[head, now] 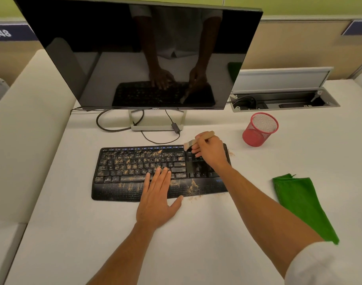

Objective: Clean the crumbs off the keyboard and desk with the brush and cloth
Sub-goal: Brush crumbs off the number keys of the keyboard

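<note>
A black keyboard (130,167) lies on the white desk (73,233), its keys and palm rest strewn with tan crumbs (193,187). My left hand (157,198) lies flat with straight fingers on the palm rest and lower keys. My right hand (209,151) grips a small wooden-handled brush (196,140) over the keyboard's right end, bristles at the top edge by the number pad. A few crumbs lie on the desk off the right end and below the front edge. A green cloth (299,204) lies on the desk at the right, untouched.
A Dell monitor (139,54) stands behind the keyboard, with cables (106,126) looping around its stand. A red mesh cup (260,129) sits at the back right. Behind it an open cable tray (284,101) is sunk into the desk.
</note>
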Motion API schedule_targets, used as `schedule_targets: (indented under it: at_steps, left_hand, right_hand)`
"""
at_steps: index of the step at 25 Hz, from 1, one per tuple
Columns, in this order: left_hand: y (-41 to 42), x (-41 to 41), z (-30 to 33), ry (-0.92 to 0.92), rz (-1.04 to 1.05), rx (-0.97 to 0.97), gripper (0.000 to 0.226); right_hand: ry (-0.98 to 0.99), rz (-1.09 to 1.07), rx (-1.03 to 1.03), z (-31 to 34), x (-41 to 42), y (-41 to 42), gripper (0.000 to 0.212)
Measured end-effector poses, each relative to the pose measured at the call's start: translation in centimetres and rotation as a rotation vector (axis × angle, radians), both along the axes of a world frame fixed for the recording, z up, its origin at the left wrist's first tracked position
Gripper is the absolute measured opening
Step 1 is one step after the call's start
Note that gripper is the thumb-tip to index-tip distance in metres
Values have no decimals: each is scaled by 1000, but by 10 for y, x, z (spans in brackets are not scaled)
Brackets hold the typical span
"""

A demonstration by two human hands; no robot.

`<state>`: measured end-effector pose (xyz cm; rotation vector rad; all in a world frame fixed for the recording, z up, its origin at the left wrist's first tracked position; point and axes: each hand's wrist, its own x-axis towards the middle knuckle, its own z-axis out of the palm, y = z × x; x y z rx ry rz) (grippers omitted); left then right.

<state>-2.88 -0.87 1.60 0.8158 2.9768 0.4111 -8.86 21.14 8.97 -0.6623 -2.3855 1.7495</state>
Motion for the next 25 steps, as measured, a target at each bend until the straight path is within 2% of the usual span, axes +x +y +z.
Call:
schedule_targets:
  at_steps: [3,7,8,11,14,17,21,25]
  left_hand:
    - [0,0,0,2,0,-3,83]
    - [0,1,0,2,1,-5,83]
    - [0,1,0,1,2,-5,83]
    - [0,0,0,-1,4,-7,83]
    - [0,0,-1,2,6,-5,83]
    - [0,0,-2,16,5,5,83]
    - [0,0,-2,18,9,3,82]
    - [1,0,0,13,13,10,82]
  right_hand:
    - [-29,27,61,-1,-5,-3,26]
    - [-59,19,448,2,-6,18,25]
    - [-57,-7,486,3,-5,21,24]
    - [9,-46,372,1,-2,20,24]
    - [39,75,216,-2,-3,10,19]
    - [27,123,215,-7,-12,3,21]
    - [39,136,369,-9,-21,4,26]
    - [82,82,254,-9,-17,3,20]
